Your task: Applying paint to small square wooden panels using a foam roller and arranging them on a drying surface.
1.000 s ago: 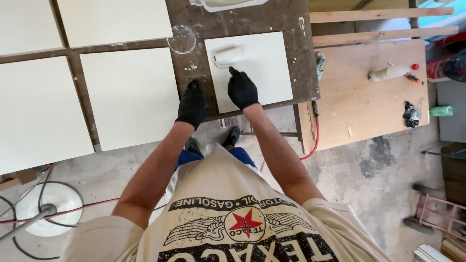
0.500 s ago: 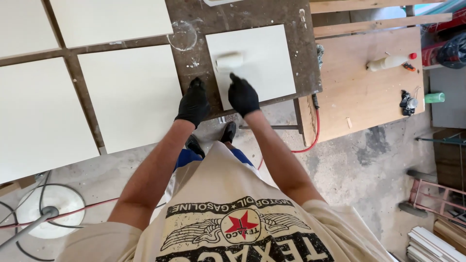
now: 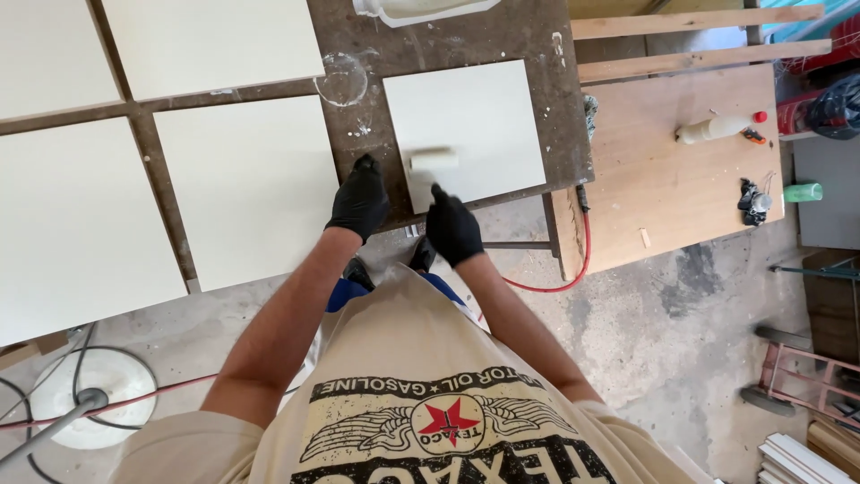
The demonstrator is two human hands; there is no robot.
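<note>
**Now rolling paint on a small white panel**

Starting from the left, I am seeing large white panels [image 3: 242,188] lying on dark wooden rails [image 3: 148,143]. Next, the left hand [image 3: 360,199] in a black glove is pressing flat on the edge of the dark stained table [image 3: 358,54], fingers together, gripping nothing. Just beside it, the right hand [image 3: 452,229], also gloved, is closing around the handle of a paint roller [image 3: 433,161]; the roller is resting on the lower left part of the small white panel [image 3: 475,116], which is lying on that table. Further right, a white bottle [image 3: 717,128] with a red cap is lying on a light wooden board [image 3: 663,197], and a red cable [image 3: 573,269] is hanging below.
</note>
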